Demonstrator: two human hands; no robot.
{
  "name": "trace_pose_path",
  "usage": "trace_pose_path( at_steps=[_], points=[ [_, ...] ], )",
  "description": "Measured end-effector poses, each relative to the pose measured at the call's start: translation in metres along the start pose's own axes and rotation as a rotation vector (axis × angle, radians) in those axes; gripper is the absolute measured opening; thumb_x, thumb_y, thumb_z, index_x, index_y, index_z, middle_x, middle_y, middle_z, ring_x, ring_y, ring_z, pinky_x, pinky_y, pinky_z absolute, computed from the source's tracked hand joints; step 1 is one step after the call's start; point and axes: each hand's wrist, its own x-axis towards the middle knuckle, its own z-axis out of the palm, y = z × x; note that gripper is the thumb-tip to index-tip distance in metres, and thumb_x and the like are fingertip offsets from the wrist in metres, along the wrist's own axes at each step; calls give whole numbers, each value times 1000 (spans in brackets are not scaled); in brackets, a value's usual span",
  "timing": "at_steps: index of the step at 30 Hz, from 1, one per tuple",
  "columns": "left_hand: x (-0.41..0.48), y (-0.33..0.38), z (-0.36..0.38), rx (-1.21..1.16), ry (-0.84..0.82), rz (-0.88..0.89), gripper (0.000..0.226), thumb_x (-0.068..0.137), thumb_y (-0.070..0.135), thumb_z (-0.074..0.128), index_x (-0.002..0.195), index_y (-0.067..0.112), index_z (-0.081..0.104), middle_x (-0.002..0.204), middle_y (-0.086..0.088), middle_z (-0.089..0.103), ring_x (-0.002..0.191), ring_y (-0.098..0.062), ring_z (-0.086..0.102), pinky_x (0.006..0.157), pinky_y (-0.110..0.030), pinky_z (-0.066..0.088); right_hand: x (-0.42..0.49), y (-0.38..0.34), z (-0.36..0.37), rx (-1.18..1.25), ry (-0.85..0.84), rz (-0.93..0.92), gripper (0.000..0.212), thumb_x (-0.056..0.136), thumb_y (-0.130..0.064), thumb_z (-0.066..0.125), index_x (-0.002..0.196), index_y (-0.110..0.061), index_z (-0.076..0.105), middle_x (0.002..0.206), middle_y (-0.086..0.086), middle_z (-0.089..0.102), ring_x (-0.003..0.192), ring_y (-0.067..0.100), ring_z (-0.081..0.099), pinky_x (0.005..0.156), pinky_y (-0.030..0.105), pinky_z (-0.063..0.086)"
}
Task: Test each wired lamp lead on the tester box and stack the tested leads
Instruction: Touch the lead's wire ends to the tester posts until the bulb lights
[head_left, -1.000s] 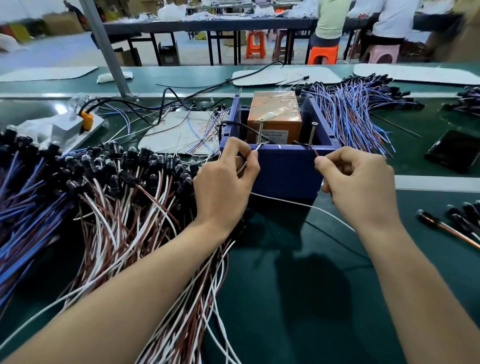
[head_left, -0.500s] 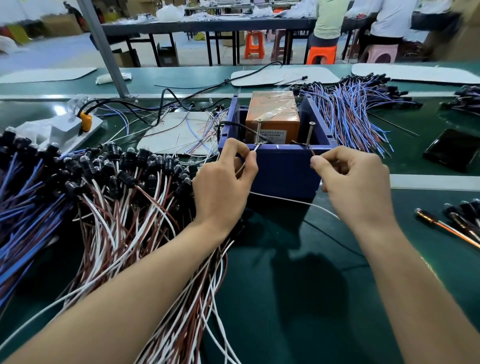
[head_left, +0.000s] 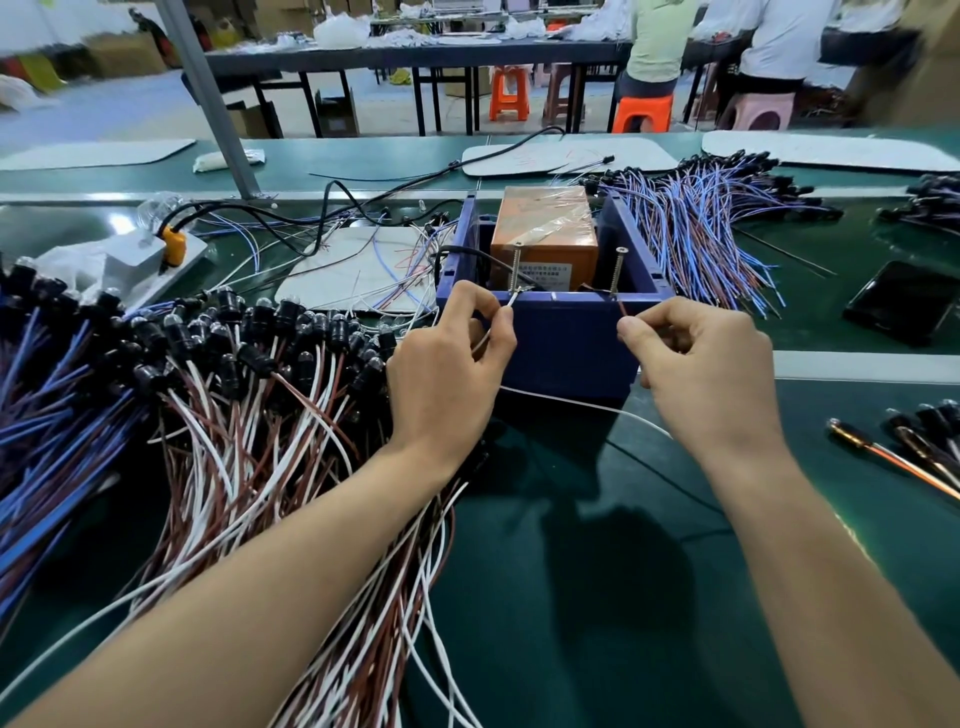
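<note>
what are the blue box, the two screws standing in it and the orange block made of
Blue box: probably moulded plastic; uniform matt blue, thick even walls.
Two upright screws: bare metal, silvery and threaded.
Orange block: material unclear; it is wrapped in glossy clear film that wrinkles and glints.

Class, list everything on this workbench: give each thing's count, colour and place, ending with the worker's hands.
box: one, blue, centre.
block: one, orange, inside box.
screws: two, silver, upright at box's front.
held lead: one, white, between the hands.
red-white leads: many, piled left.
blue leads: many, right of box and far left.
phone: one, black, far right.
left hand: pinches lead end at left screw.
right hand: pinches lead end at right screw.
</note>
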Motion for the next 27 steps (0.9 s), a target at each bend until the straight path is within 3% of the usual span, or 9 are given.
trace_pose_path(
  at_steps=[12,15,18,21,24,27],
  points=[
    [-1,-1,1,-13,4,-3,19,92,32,52,86,15,57,57,-1,63,53,-28,60,57,-43,49,-1,0,1,-4,-10,5,17,88,-25,65,71,-21,64,58,-9,59,63,19,62,67,26,45],
    [-1,0,0,-34,23,23,19,93,30,52,84,13,55,52,0,58,44,-25,51,49,-41,46,-2,-4,0,45,156,-31,23,84,-22,63,62,-19,58,53,-10,56,51,9,51,54,10,35],
    [-3,3,-2,-117,23,32,18,95,31,50,84,15,52,50,1,54,41,-23,49,47,-42,45,-2,-10,-5,155,230,-115,25,79,-24,58,56,-15,51,45,-7,48,46,6,42,50,12,31],
    [-5,12,-5,-209,-7,72,17,94,34,49,85,20,52,56,-1,59,48,-24,54,51,-44,46,-3,-16,-6,181,30,-164,22,82,-25,64,63,-14,61,51,-6,56,49,7,49,54,20,39],
    [-4,26,-13,-361,-40,90,10,93,36,51,84,30,50,66,2,61,52,-21,53,49,-37,46,-5,-19,-3,201,-229,-121,14,84,-21,69,72,-14,68,64,3,66,59,19,56,62,29,44],
    [-1,46,-27,-534,-13,82,8,92,33,53,85,33,50,66,9,59,52,-3,51,48,-23,40,-6,-17,-6,109,-501,-56,14,82,-25,71,69,-20,69,59,-8,60,56,3,49,60,23,39]
  ],
)
